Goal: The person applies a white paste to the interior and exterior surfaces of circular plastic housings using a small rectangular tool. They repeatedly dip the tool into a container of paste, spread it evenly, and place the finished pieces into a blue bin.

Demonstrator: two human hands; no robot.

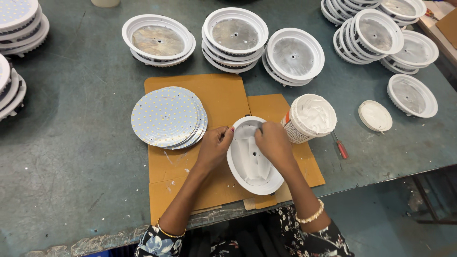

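A white round lamp housing (pixel 252 166) lies tilted on brown cardboard (pixel 209 100) at the table's near edge, its inside smeared with white paste. My left hand (pixel 215 146) grips its left rim. My right hand (pixel 272 142) reaches into the housing from above, fingers bent onto the pasted surface near the far rim. An open tub of white paste (pixel 309 117) stands just right of my right hand. A stack of round LED boards (pixel 167 117) rests on the cardboard left of my left hand.
Stacks of white housings (pixel 235 38) line the far side of the green table (pixel 71 143), with more at the left edge (pixel 14 24) and far right (pixel 381 33). A tub lid (pixel 375 115) and a red-handled screwdriver (pixel 339 146) lie right of the tub.
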